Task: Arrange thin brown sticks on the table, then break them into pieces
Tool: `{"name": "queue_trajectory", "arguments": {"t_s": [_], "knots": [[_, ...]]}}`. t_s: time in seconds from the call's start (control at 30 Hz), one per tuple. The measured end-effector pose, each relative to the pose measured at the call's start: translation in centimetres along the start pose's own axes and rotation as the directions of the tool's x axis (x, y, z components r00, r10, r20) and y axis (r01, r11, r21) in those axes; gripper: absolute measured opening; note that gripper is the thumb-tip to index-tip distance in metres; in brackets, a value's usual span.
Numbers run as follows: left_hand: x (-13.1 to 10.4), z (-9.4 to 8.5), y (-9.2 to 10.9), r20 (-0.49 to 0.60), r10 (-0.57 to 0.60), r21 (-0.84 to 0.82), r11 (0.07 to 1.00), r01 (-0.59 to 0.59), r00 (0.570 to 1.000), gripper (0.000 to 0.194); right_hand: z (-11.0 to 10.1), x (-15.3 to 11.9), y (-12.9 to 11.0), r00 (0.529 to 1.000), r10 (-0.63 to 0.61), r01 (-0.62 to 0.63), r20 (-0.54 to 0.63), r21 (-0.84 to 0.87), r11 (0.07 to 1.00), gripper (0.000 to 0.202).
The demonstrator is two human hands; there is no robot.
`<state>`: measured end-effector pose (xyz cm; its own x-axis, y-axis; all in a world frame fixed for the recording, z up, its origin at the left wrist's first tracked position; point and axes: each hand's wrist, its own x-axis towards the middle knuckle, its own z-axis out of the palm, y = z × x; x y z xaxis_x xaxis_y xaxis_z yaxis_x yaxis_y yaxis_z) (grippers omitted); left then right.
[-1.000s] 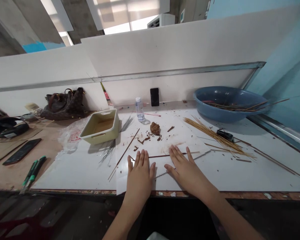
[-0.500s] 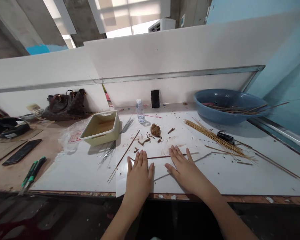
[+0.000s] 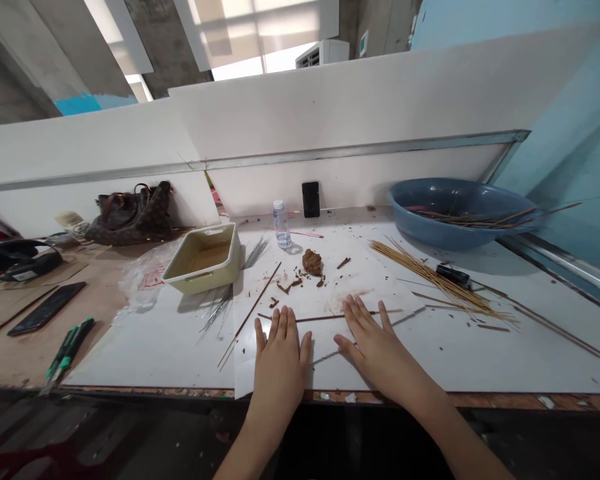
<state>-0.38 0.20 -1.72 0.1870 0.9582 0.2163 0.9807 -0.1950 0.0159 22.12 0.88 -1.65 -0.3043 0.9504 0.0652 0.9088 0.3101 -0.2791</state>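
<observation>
At the near side of the table [image 3: 480, 367], the left hand [image 3: 280, 363] and right hand [image 3: 383, 347] lie palm down, released and flat with fingers stretched out. A brown stick [image 3: 320, 318] runs left to right over the paper [image 3: 245, 377], passing under the fingers of both; its pale end shows right of the right hand. Also under that hand slants a grey rod [image 3: 410, 315]. Farther off sits a brown lump [image 3: 312, 262] among crumbs, the bottle [image 3: 281, 227] beyond it. Left stands a tub [image 3: 200, 282]; far right, a basin [image 3: 430, 231].
</observation>
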Motion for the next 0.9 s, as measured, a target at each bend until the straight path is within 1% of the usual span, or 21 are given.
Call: {"name": "queue_trajectory", "arguments": {"t_s": [0.1,0.17,0.23,0.3,0.37,0.4,0.47,0.57,0.63,0.7,0.8,0.83,0.9], "knots": [[-2.3,1.1,-0.9,-0.037,0.071,-0.009,0.997,-0.071,0.997,0.06,0.4,-2.2,0.3,0.998,-0.06,0.06,-0.003,0.013,0.998,0.077],[-3.3,1.5,-1.4,-0.05,0.097,-0.005,0.995,-0.098,0.994,0.061,0.5,-3.2,0.4,0.997,-0.077,0.077,0.016,0.019,0.997,0.077],[-3.0,1.4,-1.4,-0.048,0.087,-0.002,0.996,-0.087,0.995,0.06,0.2,-3.0,0.5,0.997,-0.061,0.06,0.044,0.023,0.998,0.078],[-1.8,0.8,-0.9,-0.032,0.051,0.0,0.999,-0.051,0.998,0.058,-0.3,-1.8,0.3,0.998,-0.027,0.025,0.064,0.028,0.999,0.079],[-0.7,0.2,-0.3,-0.013,0.013,0.003,1.0,-0.013,1.0,0.057,-0.6,-0.6,0.2,0.998,0.01,-0.012,0.061,0.03,0.999,0.079],[-0.4,0.1,-0.2,-0.009,0.001,0.005,1.0,-0.001,1.0,0.057,-0.5,-0.4,0.2,0.998,0.02,-0.022,0.052,0.028,0.999,0.079],[-0.9,0.2,-0.4,-0.011,0.01,0.003,1.0,-0.01,1.0,0.057,0.1,-0.8,0.2,1.0,0.013,-0.013,0.02,0.018,1.0,0.079],[-2.6,1.1,-1.2,-0.021,0.054,0.002,0.999,-0.054,0.998,0.059,1.6,-2.7,0.5,0.998,-0.039,0.039,-0.042,-0.005,0.999,0.079],[-3.0,1.3,-1.4,-0.015,0.06,0.001,0.998,-0.06,0.998,0.059,2.1,-3.2,0.7,0.996,-0.056,0.055,-0.063,-0.016,0.998,0.079],[-2.3,1.0,-1.0,-0.002,0.024,0.001,1.0,-0.024,1.0,0.059,1.8,-2.6,0.7,0.998,-0.046,0.045,-0.052,-0.018,0.999,0.079],[-0.7,-0.1,0.0,0.017,-0.036,0.003,0.999,0.036,0.999,0.056,0.7,-0.7,0.4,1.0,0.008,-0.008,-0.005,-0.015,1.0,0.077],[-0.4,-0.4,0.2,0.022,-0.042,0.001,0.999,0.042,0.999,0.056,0.4,-0.4,0.2,1.0,0.022,-0.022,0.002,-0.017,1.0,0.077],[-1.0,-0.6,0.2,0.03,-0.031,-0.007,1.0,0.031,0.999,0.056,0.4,-0.7,0.1,1.0,0.021,-0.022,-0.006,-0.023,1.0,0.077]]}}
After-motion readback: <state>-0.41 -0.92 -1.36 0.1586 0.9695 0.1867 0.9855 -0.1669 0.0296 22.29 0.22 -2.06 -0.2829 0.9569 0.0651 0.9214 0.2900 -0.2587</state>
